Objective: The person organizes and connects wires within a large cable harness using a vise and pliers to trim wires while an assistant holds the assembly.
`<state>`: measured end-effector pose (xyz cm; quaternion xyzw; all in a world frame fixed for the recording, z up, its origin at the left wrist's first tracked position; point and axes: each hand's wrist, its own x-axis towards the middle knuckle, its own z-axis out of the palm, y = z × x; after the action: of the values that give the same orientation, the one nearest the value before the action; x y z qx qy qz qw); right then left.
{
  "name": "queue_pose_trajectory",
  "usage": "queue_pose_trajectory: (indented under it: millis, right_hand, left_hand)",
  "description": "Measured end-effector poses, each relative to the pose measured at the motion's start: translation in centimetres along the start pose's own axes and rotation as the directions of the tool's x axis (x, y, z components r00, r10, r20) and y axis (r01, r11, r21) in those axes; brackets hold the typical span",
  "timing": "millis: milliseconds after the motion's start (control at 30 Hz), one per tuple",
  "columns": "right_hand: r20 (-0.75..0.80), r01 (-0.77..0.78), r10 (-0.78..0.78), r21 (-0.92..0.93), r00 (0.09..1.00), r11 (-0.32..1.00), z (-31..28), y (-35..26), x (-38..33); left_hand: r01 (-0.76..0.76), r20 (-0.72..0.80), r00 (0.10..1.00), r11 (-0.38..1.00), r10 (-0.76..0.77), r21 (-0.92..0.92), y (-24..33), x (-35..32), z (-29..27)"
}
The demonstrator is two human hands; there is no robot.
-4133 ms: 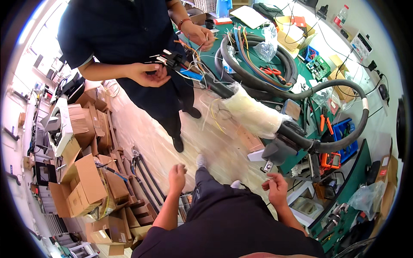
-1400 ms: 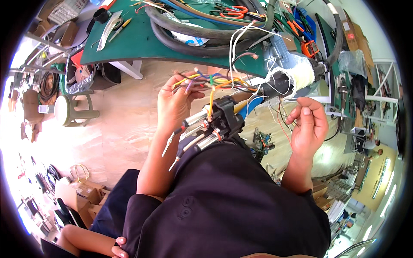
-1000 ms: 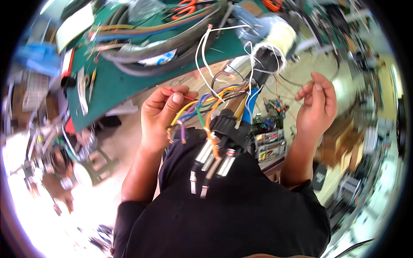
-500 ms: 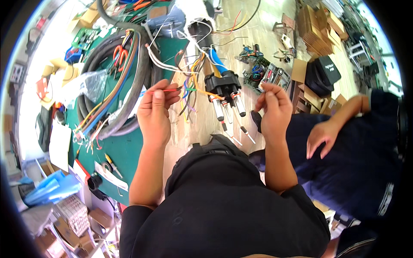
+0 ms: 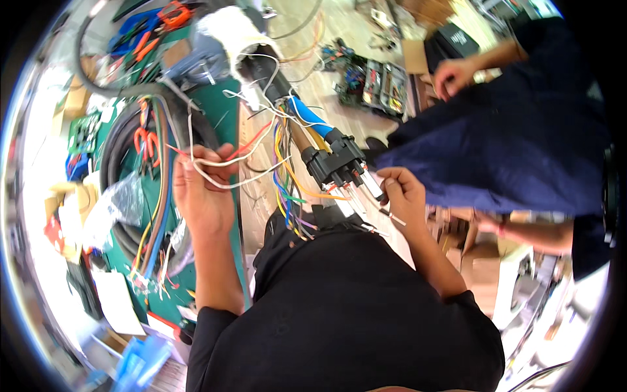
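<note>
Head view: the left hand (image 5: pixel 204 196) is closed around thin white wires (image 5: pixel 225 173) and a red wire (image 5: pixel 251 147), holding them up beside the green surface (image 5: pixel 225 124). The right hand (image 5: pixel 403 196) pinches a small metal pin (image 5: pixel 390 215) just beside the black plug (image 5: pixel 336 163). The plug hangs between both hands, above the person's lap. Many colored wires (image 5: pixel 287 189) run from it. Another person in dark blue (image 5: pixel 509 137) stands near on the right.

White and red wires (image 5: pixel 228 160) cross the left hand (image 5: pixel 199 196), a black connector (image 5: pixel 336 163) with a blue cable (image 5: pixel 307 117) at its eleven o'clock sits by the right hand (image 5: pixel 405 199), purple, yellow, green and orange strands (image 5: pixel 287 189) hang over a green mat (image 5: pixel 225 124).
</note>
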<state>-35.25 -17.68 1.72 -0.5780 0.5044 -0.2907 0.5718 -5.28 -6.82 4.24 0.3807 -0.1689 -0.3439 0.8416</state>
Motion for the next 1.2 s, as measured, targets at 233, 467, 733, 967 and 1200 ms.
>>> queue_pose_trajectory:
  millis: [233,467,733,967,1200]
  right_hand:
    - [-0.347,0.008,-0.031,-0.068,0.937,0.998,3.3,-2.1,-3.3]
    - [-0.512,0.031,-0.087,-0.117,0.854,0.993,5.0,-1.6,-7.3]
    - [-0.565,0.024,-0.046,-0.047,0.824,0.999,4.9,-0.6,-9.8]
    - [-0.437,0.083,-0.070,0.011,0.897,0.997,5.3,0.0,-9.0]
    - [-0.233,0.091,-0.107,-0.079,0.967,0.993,3.7,1.5,-7.4]
  left_hand:
    - [-0.026,0.474,0.876,0.975,-0.084,0.220,2.3,10.9,5.9]
    - [-0.213,0.734,0.405,0.725,-0.545,0.655,2.9,13.0,13.2]
    - [-0.353,0.674,0.347,0.574,-0.653,0.739,4.6,9.9,12.2]
    - [-0.442,0.819,0.350,0.691,-0.454,0.572,5.8,7.7,6.3]
    - [-0.241,0.627,0.708,0.723,-0.326,0.647,6.1,2.2,5.0]
